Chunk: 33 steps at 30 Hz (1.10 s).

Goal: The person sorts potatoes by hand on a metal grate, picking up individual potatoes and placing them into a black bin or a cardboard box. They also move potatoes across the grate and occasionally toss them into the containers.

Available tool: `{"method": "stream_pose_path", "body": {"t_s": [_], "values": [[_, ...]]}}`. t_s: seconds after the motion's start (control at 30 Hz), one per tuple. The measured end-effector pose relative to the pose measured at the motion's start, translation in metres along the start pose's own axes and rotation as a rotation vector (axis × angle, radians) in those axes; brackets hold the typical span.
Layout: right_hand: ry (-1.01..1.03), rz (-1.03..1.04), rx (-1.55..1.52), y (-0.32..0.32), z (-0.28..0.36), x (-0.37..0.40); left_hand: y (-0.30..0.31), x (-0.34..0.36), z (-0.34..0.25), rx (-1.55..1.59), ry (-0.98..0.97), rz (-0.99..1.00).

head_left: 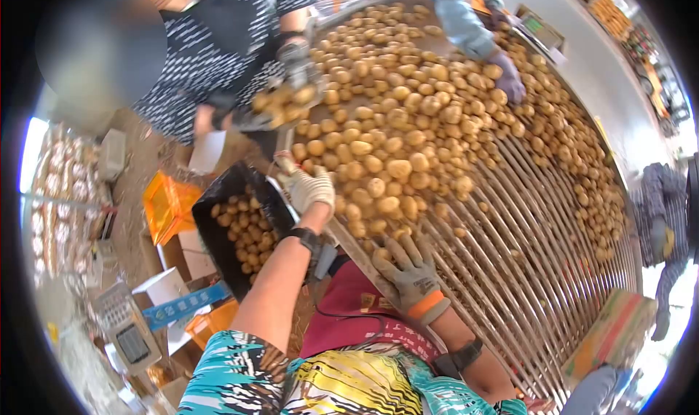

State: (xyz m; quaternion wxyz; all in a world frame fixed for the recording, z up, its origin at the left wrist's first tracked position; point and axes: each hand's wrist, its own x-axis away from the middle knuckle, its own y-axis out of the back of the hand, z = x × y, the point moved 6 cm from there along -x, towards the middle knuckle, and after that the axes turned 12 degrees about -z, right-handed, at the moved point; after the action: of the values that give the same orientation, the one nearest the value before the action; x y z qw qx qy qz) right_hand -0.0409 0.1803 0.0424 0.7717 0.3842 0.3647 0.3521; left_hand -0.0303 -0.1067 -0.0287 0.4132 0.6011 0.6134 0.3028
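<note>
Many small potatoes (pixel 399 169) cover the upper part of a large metal table with slatted bars (pixel 502 258). My left hand (pixel 312 191), in a cream knitted glove, is at the table's left rim, above a black crate (pixel 211 251); its fingers are apart, and no object shows in it. My right hand (pixel 409 275), in a grey glove with an orange cuff, lies with fingers spread on the slats at the near edge of the pile, touching or close to the nearest potatoes. Inside the black crate are more potatoes (pixel 249 229).
Across the left corner, a person in a patterned top holds a clear container (pixel 302 73) with potatoes at its mouth. Another person's purple-gloved hand (pixel 510 78) reaches into the pile. Orange crates (pixel 166 205) and a scale (pixel 129 335) stand at left; a striped carton (pixel 610 333) sits right.
</note>
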Motion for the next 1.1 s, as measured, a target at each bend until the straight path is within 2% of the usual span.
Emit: {"method": "stream_pose_path", "body": {"t_s": [0.03, 0.1, 0.17, 0.2, 0.23, 0.3, 0.33, 0.37, 0.4, 0.53, 0.6, 0.63, 0.7, 0.77, 0.83, 0.87, 0.97, 1.03, 1.1], "values": [[-0.015, -0.083, 0.003, 0.026, -0.001, 0.006, 0.012, 0.002, -0.01, 0.009, 0.092, 0.166], [-0.05, -0.174, 0.028, 0.056, -0.009, 0.034, -0.004, -0.004, 0.001, 0.17, -0.065, -0.03], [-0.368, -0.267, 0.149, 0.078, -0.031, 0.092, 0.002, -0.004, -0.004, 0.128, -0.027, 0.046], [-0.465, -0.285, 0.176, 0.086, -0.034, 0.121, 0.011, -0.001, -0.01, 0.078, -0.012, 0.0], [-0.565, -0.301, 0.2, 0.094, -0.032, 0.152, 0.02, 0.002, -0.017, 0.101, 0.037, 0.067], [-0.63, -0.292, 0.276, 0.106, -0.012, 0.206, 0.014, 0.001, -0.014, 0.129, 0.056, 0.136], [-0.641, -0.299, 0.285, 0.104, 0.002, 0.236, 0.016, 0.001, -0.015, 0.091, 0.057, 0.102], [-0.715, -0.242, 0.326, 0.093, 0.009, 0.268, 0.018, 0.002, -0.017, 0.137, 0.078, 0.14], [-0.785, -0.185, 0.364, 0.088, 0.01, 0.28, 0.016, 0.002, -0.015, 0.153, 0.06, 0.124], [-0.884, -0.292, 0.446, 0.082, 0.002, 0.282, 0.011, 0.002, -0.011, 0.165, 0.018, 0.111], [-1.067, -0.464, 0.385, 0.095, -0.005, 0.282, 0.006, 0.0, -0.006, 0.159, 0.003, 0.117], [-1.082, -0.478, 0.39, 0.096, -0.008, 0.281, 0.009, 0.002, -0.005, 0.22, -0.024, 0.13], [-1.249, -0.561, 0.394, 0.095, -0.018, 0.289, 0.003, -0.001, 0.0, 0.175, -0.064, 0.244], [-1.294, -0.599, 0.417, 0.095, -0.019, 0.292, -0.003, -0.004, 0.005, 0.129, -0.315, 0.218], [-1.234, -0.526, 0.498, 0.095, -0.017, 0.287, -0.008, -0.004, 0.01, 0.097, -0.638, 0.107], [-1.181, -0.544, 0.538, 0.096, -0.016, 0.285, 0.026, 0.008, -0.014, 0.061, -0.826, 0.141], [-1.177, -0.601, 0.553, 0.09, -0.019, 0.293, 0.041, 0.035, -0.031, 0.181, -1.224, 0.119], [-1.178, -0.595, 0.577, 0.09, -0.019, 0.294, 0.041, 0.058, -0.046, 0.227, -1.292, 0.348], [-1.189, -0.578, 0.598, 0.092, -0.015, 0.288, 0.035, 0.084, -0.061, 0.318, -1.412, 0.488]]}}
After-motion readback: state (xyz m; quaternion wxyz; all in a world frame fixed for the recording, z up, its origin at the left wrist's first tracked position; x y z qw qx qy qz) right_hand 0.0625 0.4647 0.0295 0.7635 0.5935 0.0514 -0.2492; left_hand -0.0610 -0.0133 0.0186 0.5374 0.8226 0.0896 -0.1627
